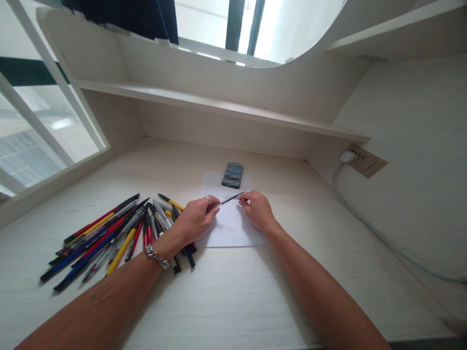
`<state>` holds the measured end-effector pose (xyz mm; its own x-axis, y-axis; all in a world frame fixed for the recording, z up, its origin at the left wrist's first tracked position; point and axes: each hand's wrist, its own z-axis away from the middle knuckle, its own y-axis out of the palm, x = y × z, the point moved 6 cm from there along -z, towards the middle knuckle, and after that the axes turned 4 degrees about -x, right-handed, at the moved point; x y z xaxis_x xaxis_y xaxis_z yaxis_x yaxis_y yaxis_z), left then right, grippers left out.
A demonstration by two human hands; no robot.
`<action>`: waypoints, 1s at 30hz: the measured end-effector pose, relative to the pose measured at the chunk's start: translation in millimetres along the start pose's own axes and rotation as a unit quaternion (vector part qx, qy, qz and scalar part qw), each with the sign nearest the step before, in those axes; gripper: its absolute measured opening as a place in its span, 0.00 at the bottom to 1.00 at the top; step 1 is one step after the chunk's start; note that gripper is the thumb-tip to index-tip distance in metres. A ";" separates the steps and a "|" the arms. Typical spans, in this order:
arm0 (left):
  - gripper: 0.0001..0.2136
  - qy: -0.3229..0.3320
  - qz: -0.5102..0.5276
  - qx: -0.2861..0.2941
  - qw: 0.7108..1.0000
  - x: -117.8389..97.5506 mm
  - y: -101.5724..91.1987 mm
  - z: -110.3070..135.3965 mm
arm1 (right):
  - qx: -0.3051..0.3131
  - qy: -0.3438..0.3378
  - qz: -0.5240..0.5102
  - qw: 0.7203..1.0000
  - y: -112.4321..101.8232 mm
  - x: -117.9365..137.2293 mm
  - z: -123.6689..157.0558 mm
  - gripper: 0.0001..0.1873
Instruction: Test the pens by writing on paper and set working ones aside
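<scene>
My left hand and my right hand hold a thin dark pen between them, each pinching one end, just above a white sheet of paper on the desk. The left wrist wears a metal bracelet and a ring shows on one finger. To the left lies a pile of several pens in red, blue, yellow and black, partly under my left hand.
A small dark object rests on the far end of the paper. A white cable runs from a wall socket along the desk's right side. A shelf spans the back; a window is at left.
</scene>
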<state>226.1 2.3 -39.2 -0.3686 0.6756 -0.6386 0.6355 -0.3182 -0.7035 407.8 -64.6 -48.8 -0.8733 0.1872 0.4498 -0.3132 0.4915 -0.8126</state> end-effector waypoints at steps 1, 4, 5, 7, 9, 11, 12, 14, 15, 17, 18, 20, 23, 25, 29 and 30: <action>0.10 -0.001 0.000 0.000 1.000 0.3 -0.2 0.1 | 0.005 0.002 0.014 1.000 2.7 0.4 -2.0 0.11; 0.10 0.000 0.002 -0.001 1.000 0.1 -1.2 0.3 | 0.012 0.008 0.043 0.999 7.4 1.2 -8.2 0.11; 0.10 0.001 0.002 -0.002 1.000 -0.3 -1.5 0.3 | 0.013 0.011 0.048 0.999 8.2 1.2 -10.3 0.12; 0.10 0.002 0.004 -0.004 1.000 -0.6 -1.9 0.1 | 0.016 0.014 0.052 0.998 9.5 0.9 -13.9 0.12; 0.10 0.003 0.005 -0.005 1.000 -0.1 -1.6 -0.3 | 0.019 0.014 0.058 0.998 11.1 0.4 -16.6 0.12; 0.10 0.004 0.004 -0.005 1.000 1.1 -0.9 -0.4 | 0.024 0.012 0.064 0.998 13.9 -0.2 -18.4 0.12; 0.10 0.006 0.003 -0.005 1.000 1.7 -0.6 -0.4 | 0.028 0.012 0.067 0.997 15.6 -0.5 -18.9 0.12; 0.10 0.008 0.001 -0.006 1.000 2.7 -0.2 -0.2 | 0.036 0.015 0.073 0.997 18.9 -0.9 -19.6 0.11; 0.10 0.009 0.001 -0.006 1.000 2.9 -0.2 -0.1 | 0.039 0.015 0.077 0.996 20.1 -0.8 -19.7 0.11; 0.10 0.010 0.001 -0.006 1.000 2.6 -0.5 0.1 | 0.045 0.010 0.087 0.995 20.0 0.1 -19.1 0.11; 0.10 0.010 0.002 -0.006 1.000 2.1 -0.8 0.2 | 0.046 0.004 0.090 0.995 18.4 0.8 -18.4 0.10; 0.10 0.008 0.000 -0.005 1.000 1.1 -1.2 0.2 | 0.042 -0.005 0.080 0.996 11.0 1.4 -15.6 0.10; 0.10 0.006 -0.006 0.000 1.000 0.1 -0.8 0.0 | 0.020 0.001 0.003 1.000 -7.8 -1.9 -8.1 0.09; 0.10 0.005 -0.006 0.003 1.000 0.1 -0.1 0.1 | -0.010 0.005 -0.089 0.996 -22.4 -4.6 -1.5 0.07; 0.10 0.006 -0.009 0.006 1.000 0.1 0.7 0.6 | -0.063 0.018 -0.212 0.975 -42.0 -7.5 11.5 0.07; 0.10 0.008 -0.012 0.005 1.000 -0.2 0.6 0.7 | -0.069 0.016 -0.223 0.972 -44.4 -6.4 13.8 0.07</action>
<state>226.2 1.5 -39.6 -0.3721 0.6937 -0.6167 0.6206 -0.3082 -0.7210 422.1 -99.4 -20.7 -0.6497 -0.0459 0.7588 -0.6035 0.6381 -0.4781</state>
